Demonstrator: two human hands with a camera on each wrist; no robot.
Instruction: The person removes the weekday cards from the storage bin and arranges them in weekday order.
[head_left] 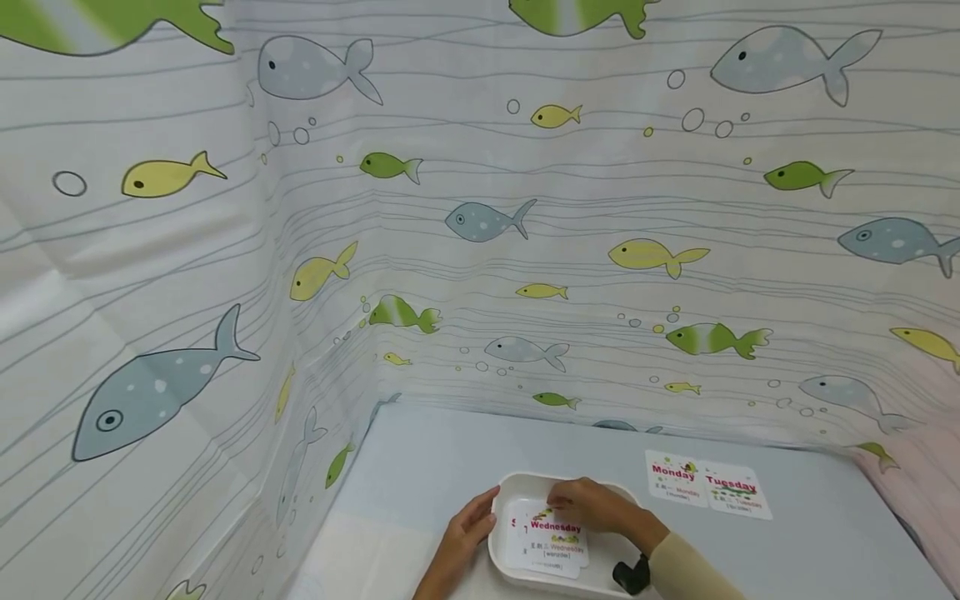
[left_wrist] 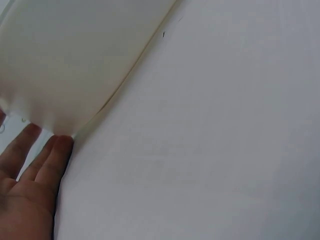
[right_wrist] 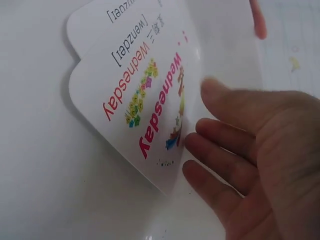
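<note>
A white plastic box (head_left: 501, 560) stands on the table and holds several overlapping word cards. The Wednesday card (head_left: 555, 542) lies on top, with part of another card (right_wrist: 82, 22) showing from under it. My right hand (head_left: 588, 504) reaches into the box at the card's upper edge. In the right wrist view, its thumb (right_wrist: 217, 95) and fingers are spread beside the Wednesday card, with a gap between them; whether they touch the card is unclear. My left hand (head_left: 463, 537) rests against the box's left side, its straight fingertips (left_wrist: 62, 145) touching the outer wall.
A Monday card (head_left: 675, 479) and a Tuesday card (head_left: 737, 490) lie side by side on the pale table (head_left: 420, 450), right of the box. Fish-patterned sheeting (head_left: 465, 275) encloses the back and sides. A black device (head_left: 632, 575) sits on my right wrist.
</note>
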